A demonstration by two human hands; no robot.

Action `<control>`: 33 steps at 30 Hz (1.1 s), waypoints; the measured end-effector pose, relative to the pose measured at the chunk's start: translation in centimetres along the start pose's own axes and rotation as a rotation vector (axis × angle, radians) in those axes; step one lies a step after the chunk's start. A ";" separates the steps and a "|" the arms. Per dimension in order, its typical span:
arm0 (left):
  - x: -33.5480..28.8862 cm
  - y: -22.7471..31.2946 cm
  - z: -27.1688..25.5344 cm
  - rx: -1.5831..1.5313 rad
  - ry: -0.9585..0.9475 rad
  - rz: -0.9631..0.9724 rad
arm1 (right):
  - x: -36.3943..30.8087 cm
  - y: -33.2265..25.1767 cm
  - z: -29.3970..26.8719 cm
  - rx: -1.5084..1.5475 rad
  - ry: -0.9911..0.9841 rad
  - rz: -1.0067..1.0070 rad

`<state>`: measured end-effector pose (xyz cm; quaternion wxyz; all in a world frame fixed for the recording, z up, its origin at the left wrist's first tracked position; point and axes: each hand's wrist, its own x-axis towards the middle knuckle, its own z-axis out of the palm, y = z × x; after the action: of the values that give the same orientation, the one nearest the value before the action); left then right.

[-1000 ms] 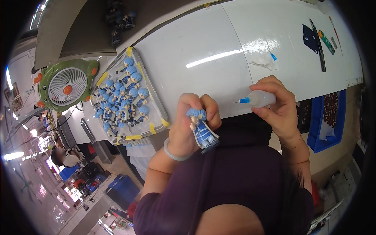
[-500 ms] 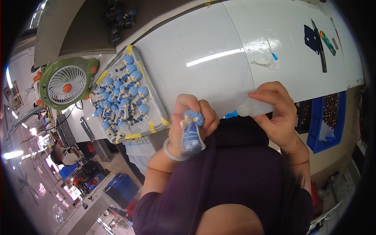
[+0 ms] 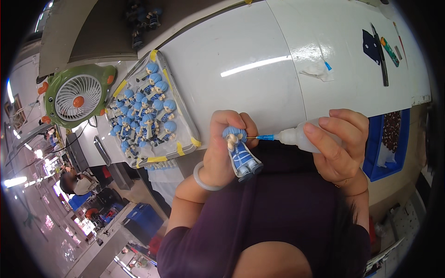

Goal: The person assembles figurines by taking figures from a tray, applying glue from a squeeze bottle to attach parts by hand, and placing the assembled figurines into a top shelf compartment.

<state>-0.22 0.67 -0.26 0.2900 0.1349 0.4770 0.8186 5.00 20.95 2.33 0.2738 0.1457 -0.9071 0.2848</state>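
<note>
A small blue-haired figurine in a blue outfit is held in my left hand, its head up by the fingers and its feet tilted down to the right. My right hand is closed around a translucent white squeeze bottle that lies nearly level. From the bottle's nozzle a blue-hubbed dispensing needle points left. Its thin tip reaches the side of the figurine's head; whether it touches cannot be made out. On the left a tray with yellow tape on its rim carries many similar figurines.
A green animal-shaped fan stands left of the tray. At the back right lie a crumpled tissue, a spare blue needle, black tweezers and a green cutter. Below the table's right edge is a blue bin.
The figurine has turned in my left hand and moved slightly right. My right hand has shifted right, with the bottle now level and its needle tip up at the figurine's head.
</note>
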 end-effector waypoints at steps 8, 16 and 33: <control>0.0 0.0 -0.1 0.012 0.001 -0.022 | 0.2 -0.1 -0.2 -0.053 -0.041 -0.026; 0.0 0.0 -0.1 0.009 0.007 -0.034 | 0.4 -0.2 -0.1 -0.074 -0.004 -0.040; 0.0 0.0 0.1 0.044 0.019 -0.031 | 0.4 -0.4 -0.2 -0.108 0.075 -0.105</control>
<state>-0.13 0.71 -0.24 0.2953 0.1259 0.4996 0.8046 4.94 20.69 2.93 0.3295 0.1670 -0.9014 0.2259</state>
